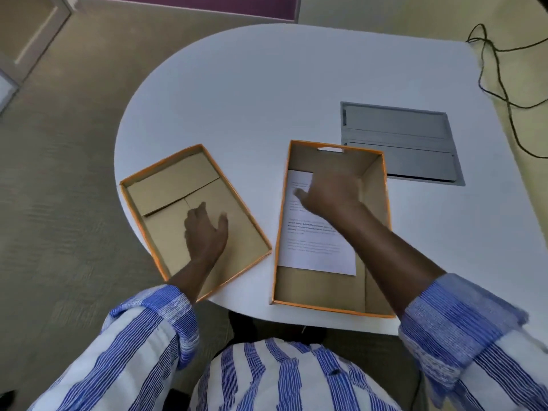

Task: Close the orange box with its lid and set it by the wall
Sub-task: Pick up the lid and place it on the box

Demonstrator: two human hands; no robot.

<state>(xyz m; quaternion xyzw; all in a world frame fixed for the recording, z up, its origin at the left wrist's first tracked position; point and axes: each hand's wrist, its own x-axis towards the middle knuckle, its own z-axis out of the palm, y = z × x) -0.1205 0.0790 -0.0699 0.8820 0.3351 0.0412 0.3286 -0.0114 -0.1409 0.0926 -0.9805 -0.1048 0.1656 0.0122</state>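
Your left hand (pixel 205 232) lies flat inside the upturned lid (pixel 139 209) on the counter (pixel 252 99), while your right hand (pixel 332 188) reaches into the open box (pixel 376 203) just beside it, above the paper (pixel 314 250).

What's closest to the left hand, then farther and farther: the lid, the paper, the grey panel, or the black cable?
From the left hand:
1. Lid, right under the hand, on the left.
2. Paper, inside the orange box, to the right.
3. Grey panel, set in the table beyond the box.
4. Black cable, far right, off the table.
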